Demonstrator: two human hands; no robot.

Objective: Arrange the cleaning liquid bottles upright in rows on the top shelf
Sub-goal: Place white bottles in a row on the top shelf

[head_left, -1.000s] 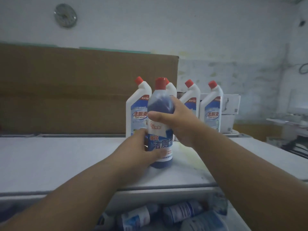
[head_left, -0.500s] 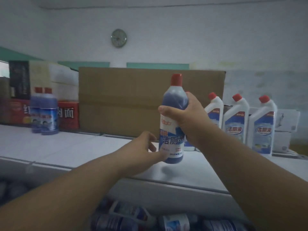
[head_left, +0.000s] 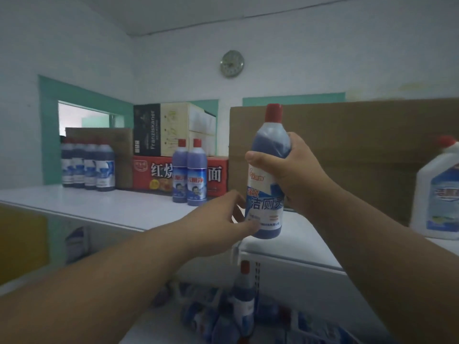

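R hand (head_left: pixel 295 175): grips blue bottle (head_left: pixel 268 175) at shoulder; bottle upright, raised above top shelf (head_left: pixel 119 207) front edge
L hand (head_left: pixel 218 222): fingers loose; thumb touches bottle base, prob. steadying
Bkgd: two blue bottles (head_left: pixel 189 173) upright by red box (head_left: pixel 154 176); cardboard (head_left: pixel 372 150) behind

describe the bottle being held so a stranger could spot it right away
Start at the big brown carton on the white shelf. In front of its left edge the right hand grips a blue bottle with a red cap. Unlike the other bottles, it is lifted off the shelf.
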